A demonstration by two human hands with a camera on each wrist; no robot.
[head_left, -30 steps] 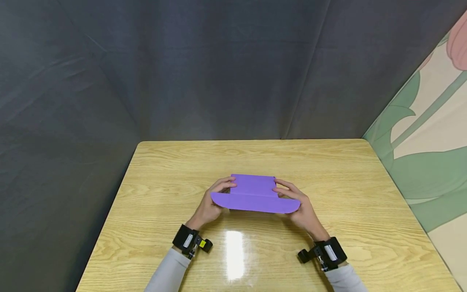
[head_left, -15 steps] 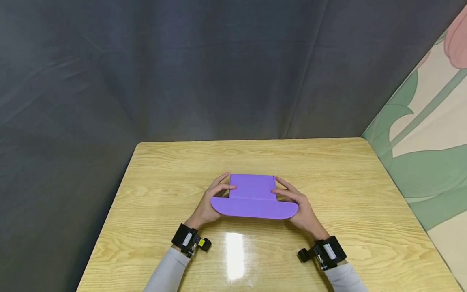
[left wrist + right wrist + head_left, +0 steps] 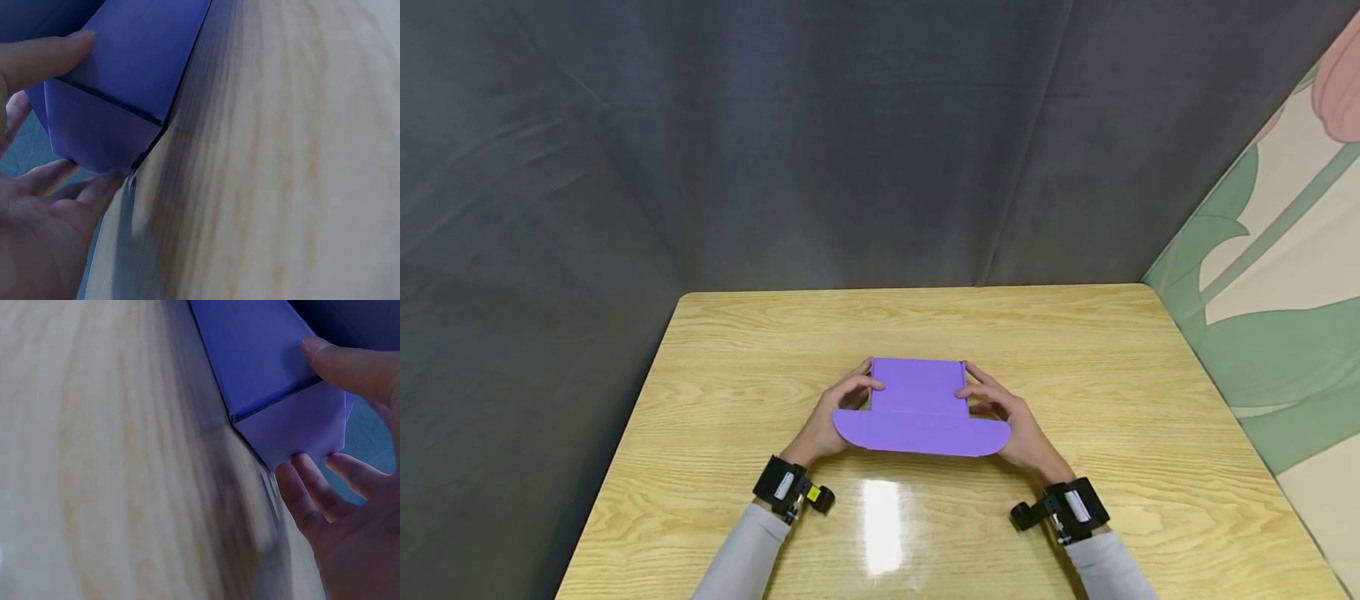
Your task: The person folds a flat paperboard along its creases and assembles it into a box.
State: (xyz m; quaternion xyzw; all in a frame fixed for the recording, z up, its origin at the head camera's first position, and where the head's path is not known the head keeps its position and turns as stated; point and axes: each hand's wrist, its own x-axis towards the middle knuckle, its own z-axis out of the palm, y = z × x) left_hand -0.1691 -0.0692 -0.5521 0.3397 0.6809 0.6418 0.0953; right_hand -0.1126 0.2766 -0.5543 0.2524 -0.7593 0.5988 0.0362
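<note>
A purple cardboard box (image 3: 919, 387) sits at the middle of the table, its wide flap (image 3: 921, 433) with rounded ends sticking out toward me. My left hand (image 3: 829, 421) grips the box's left side, one finger lying on the lid's left edge. On the opposite side my right hand (image 3: 1024, 429) holds it the same way. In the left wrist view the thumb presses the top edge of the box's front wall (image 3: 140, 56), with fingertips against the end wall (image 3: 100, 128). The right wrist view has the right thumb (image 3: 319, 347) on that edge and fingertips low on the other end wall (image 3: 294, 422).
The wood-grain table (image 3: 760, 333) spreads out around the box, with a bright light reflection in front of it. A dark grey curtain (image 3: 850, 150) hangs behind and to the left. A flower-patterned cloth (image 3: 1285, 333) borders the right side.
The flap has come down and toward me, and more of the lid panel shows. The fingers shifted a little along the lid's sides; both hands stayed at the box.
</note>
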